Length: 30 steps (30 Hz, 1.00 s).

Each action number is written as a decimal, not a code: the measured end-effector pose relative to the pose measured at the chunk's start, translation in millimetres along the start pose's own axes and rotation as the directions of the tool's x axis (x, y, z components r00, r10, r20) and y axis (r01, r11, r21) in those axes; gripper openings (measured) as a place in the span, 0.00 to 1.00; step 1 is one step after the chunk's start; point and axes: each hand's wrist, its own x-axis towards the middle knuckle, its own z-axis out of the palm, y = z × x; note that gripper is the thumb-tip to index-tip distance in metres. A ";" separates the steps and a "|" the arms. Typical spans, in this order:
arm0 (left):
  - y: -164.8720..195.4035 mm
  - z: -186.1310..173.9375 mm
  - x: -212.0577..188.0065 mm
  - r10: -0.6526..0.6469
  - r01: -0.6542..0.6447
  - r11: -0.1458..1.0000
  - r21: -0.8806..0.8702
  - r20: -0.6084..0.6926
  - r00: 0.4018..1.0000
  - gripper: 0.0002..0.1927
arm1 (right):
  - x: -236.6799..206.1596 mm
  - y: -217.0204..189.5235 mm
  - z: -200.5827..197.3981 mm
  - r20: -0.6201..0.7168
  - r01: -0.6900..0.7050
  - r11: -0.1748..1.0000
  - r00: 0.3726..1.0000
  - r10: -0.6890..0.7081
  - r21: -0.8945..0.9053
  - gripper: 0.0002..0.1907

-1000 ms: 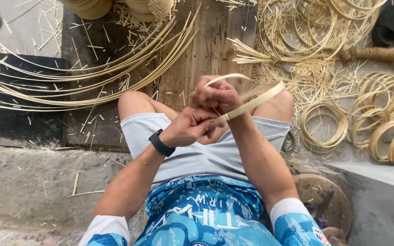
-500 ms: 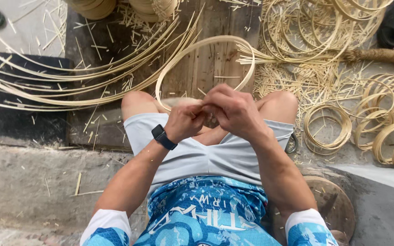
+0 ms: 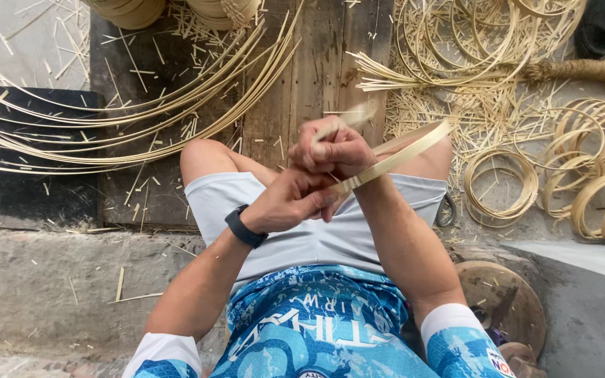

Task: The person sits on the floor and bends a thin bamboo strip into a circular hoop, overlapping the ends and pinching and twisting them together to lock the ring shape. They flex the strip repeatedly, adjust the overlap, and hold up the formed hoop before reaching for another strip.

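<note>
A pale bamboo strip (image 3: 400,155), bent into a hoop, sits above my knees and is seen nearly edge-on. My left hand (image 3: 290,201), with a dark watch on the wrist, grips the strip where its ends overlap. My right hand (image 3: 337,148) is closed just above it, pinching a loose, blurred end of the strip (image 3: 348,115). Both hands touch each other over my grey shorts.
Long curved bamboo strips (image 3: 106,133) fan over the dark wooden boards at left. Finished bamboo rings (image 3: 502,185) lie at right, more rings (image 3: 600,175) beyond them, and loose coils (image 3: 470,42) with splinters at the top. A round wooden disc (image 3: 505,297) sits by my right side.
The hoop, open and face-on half a second ago, has turned nearly edge-on. My right hand has risen above my left and the strip's free end is moving.
</note>
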 end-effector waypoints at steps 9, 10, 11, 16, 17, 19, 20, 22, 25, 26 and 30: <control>-11.0 -38.9 -0.1 0.454 -0.112 0.739 0.664 -0.368 0.811 0.14 | -14.7 -35.7 85.4 -0.154 -0.100 0.169 0.927 -0.343 -0.980 0.07; -16.4 -37.9 3.3 0.455 -0.128 0.718 0.684 -0.323 0.830 0.12 | -19.7 -34.4 87.1 -0.107 -0.104 0.030 0.912 -0.396 -0.994 0.09; -21.1 -37.3 7.5 0.458 -0.147 0.694 0.705 -0.275 0.846 0.12 | -25.4 -32.2 86.5 -0.051 -0.111 -0.112 0.896 -0.441 -0.987 0.11; -31.7 -40.5 6.8 0.336 -0.269 0.942 0.203 -0.520 0.785 0.15 | -37.0 -3.6 60.8 -0.100 0.086 0.484 0.933 -0.345 -0.871 0.05; -32.1 -41.1 4.1 0.286 -0.290 0.953 0.088 -0.575 0.766 0.15 | -34.2 4.7 53.5 -0.159 0.090 0.630 0.931 -0.327 -0.771 0.05; -32.9 -41.7 0.0 0.204 -0.311 0.949 -0.047 -0.659 0.724 0.16 | -19.0 23.7 36.9 -0.293 0.161 0.902 0.910 -0.293 -0.401 0.06; -33.4 -41.5 -1.2 0.185 -0.311 0.948 -0.061 -0.690 0.700 0.17 | -10.2 33.6 29.9 -0.349 0.196 0.964 0.904 -0.248 -0.178 0.06; -31.9 -43.0 -2.6 0.210 -0.283 0.959 0.032 -0.750 0.627 0.18 | 7.8 55.1 23.8 -0.358 0.245 0.964 0.914 -0.193 0.105 0.06; -26.2 -41.6 -9.7 0.368 -0.167 0.929 0.329 -0.802 0.470 0.14 | 30.9 81.6 30.9 -0.449 0.163 0.930 0.894 0.003 0.330 0.12; -22.3 -41.4 -14.1 0.453 -0.136 0.888 0.439 -0.783 0.427 0.13 | 38.5 87.9 36.1 -0.483 0.120 0.922 0.872 0.079 0.368 0.14; -1.7 -44.7 -30.5 0.895 0.316 0.228 0.921 -0.326 0.304 0.14 | 62.3 106.6 53.0 -0.377 0.067 0.924 0.922 0.087 0.377 0.14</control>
